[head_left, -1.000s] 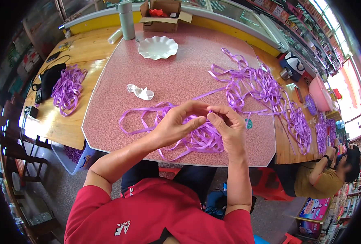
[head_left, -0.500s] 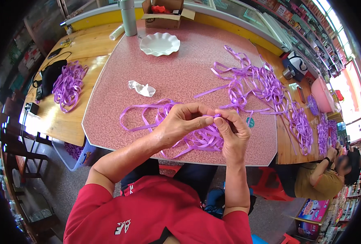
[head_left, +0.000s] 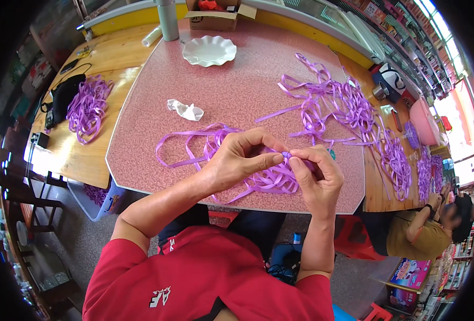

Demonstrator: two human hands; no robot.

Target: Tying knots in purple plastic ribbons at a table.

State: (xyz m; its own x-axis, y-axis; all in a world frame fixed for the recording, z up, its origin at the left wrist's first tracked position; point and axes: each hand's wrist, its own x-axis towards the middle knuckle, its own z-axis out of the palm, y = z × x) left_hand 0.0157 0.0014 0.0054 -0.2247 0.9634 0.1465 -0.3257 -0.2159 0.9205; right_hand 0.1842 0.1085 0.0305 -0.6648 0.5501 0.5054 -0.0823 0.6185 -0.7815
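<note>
Above the near part of the pink speckled table (head_left: pixel 140 166), my left hand (head_left: pixel 247 155) and my right hand (head_left: pixel 317 174) meet, thumb and forefinger of each closed on a purple ribbon (head_left: pixel 286 155). A small folded or knotted bit of it shows between the fingertips; its exact form is too small to tell. Loops of the same purple ribbon (head_left: pixel 271 182) lie on the table below my hands and to the left of them. Another tangled heap of purple ribbon (head_left: pixel 328 101) spreads over the right side of the table.
A white scalloped plate (head_left: pixel 209 52), a crumpled white tissue (head_left: pixel 185 110), a grey-green bottle (head_left: pixel 168 21) and an open cardboard box (head_left: pixel 214 18) stand or lie farther back. More ribbon (head_left: pixel 89 107) lies on the left wooden table. At the right sits another person (head_left: pixel 421 230) near a pink basin (head_left: pixel 423 123).
My right hand has shifted slightly right and down, its fingers turning against the ribbon. My left hand stays nearly in place, still pinching. The whole view has tilted a little.
</note>
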